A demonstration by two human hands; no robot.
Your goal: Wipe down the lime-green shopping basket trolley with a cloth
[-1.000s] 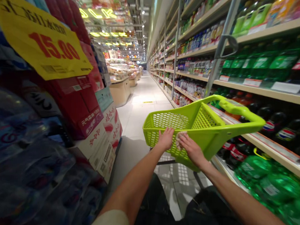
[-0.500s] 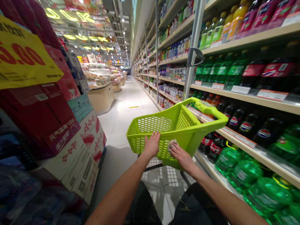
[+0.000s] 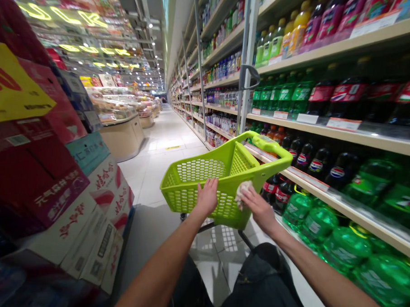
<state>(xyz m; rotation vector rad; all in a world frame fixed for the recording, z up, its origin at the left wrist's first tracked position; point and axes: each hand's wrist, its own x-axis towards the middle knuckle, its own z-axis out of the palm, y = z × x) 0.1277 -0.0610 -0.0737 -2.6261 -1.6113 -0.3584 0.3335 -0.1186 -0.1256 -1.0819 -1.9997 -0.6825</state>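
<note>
Two hands work at a lime-green basket (image 3: 189,192) above the pale tiled floor (image 3: 158,164) of a shop aisle. Dark bottles (image 3: 316,164) on the shelf (image 3: 343,136) alongside bear the Pepsi logo. Left hand (image 3: 207,196): grip released, palm flat on the basket wall. Right hand (image 3: 260,207): grip clenched on a crumpled cloth (image 3: 243,191) pressed against that wall.

Drink shelves (image 3: 343,136) rt, stacked cartons (image 3: 92,208) lt, pale tiled floor (image 3: 158,164).
</note>
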